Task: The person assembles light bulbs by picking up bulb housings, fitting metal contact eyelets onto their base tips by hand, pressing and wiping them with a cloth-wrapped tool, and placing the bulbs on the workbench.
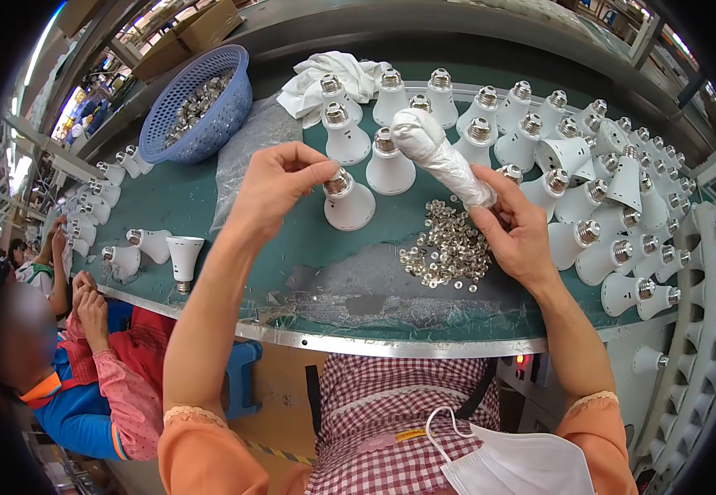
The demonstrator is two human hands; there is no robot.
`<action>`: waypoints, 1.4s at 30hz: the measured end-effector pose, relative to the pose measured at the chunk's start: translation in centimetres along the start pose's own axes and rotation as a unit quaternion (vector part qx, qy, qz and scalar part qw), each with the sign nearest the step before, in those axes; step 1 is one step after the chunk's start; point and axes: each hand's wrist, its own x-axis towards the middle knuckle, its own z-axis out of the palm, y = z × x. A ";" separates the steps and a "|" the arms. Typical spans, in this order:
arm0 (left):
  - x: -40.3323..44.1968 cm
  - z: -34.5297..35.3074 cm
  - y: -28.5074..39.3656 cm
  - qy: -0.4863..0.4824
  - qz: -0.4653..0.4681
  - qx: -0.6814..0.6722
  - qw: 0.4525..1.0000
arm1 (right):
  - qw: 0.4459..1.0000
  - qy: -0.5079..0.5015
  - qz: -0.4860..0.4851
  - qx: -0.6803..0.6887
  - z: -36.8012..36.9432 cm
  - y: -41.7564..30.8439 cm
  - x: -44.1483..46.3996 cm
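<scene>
- With the left hand (275, 179), pinching the metal screw end of a white bulb (350, 207) between thumb and fingertips; too small to tell whether a loose metal piece is caught there as well.
- With the right hand (516, 229), grasping the near end of a white-wrapped tool (448, 162) between thumb and fingers, tilted, with the thick rounded end toward the far left.
- Under the left fingertips, standing on the table (288, 241) with wide end down and screw end up: the pinched bulb, left of the tool and near another upright bulb (391, 171).
- Just left of the right hand, loose on the table: a heap of small metal pieces (453, 252).
- Across the far side and the right: a crowd of bulbs (576, 239), many upright, others tilted or lying.
- To the far left: a blue basket (193, 150) with more metal pieces inside, beside a plastic sheet (250, 144).
- Far, behind the left hand: a crumpled white cloth (308, 85).
- On the left, near the table edge: an inverted bulb (184, 257) with screw end down, beside two tilted bulbs.
- Farther left: the clasped hands of a co-worker (89, 309) at the table edge.
</scene>
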 end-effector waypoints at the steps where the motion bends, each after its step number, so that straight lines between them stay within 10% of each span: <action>1: 0.3 -0.2 0.2 0.000 -0.001 0.000 1.000 | 1.000 -0.001 0.001 0.000 0.0 -0.1 0.0; 6: 1.0 -1.3 2.0 -0.152 -0.186 -0.092 0.966 | 1.000 -0.005 -0.012 -0.010 0.0 -0.2 0.0; 14: 1.6 -1.0 2.4 -0.153 -0.198 -0.030 0.968 | 1.000 -0.026 0.009 -0.012 0.3 -1.4 0.5; 34: -2.3 1.1 -2.3 -0.045 -0.014 -0.064 0.997 | 0.909 -0.167 -0.167 -0.344 2.1 -8.9 5.1; 42: -1.0 2.9 -3.7 0.064 0.079 0.155 0.983 | 0.968 -0.159 0.039 -0.188 0.3 -7.4 1.3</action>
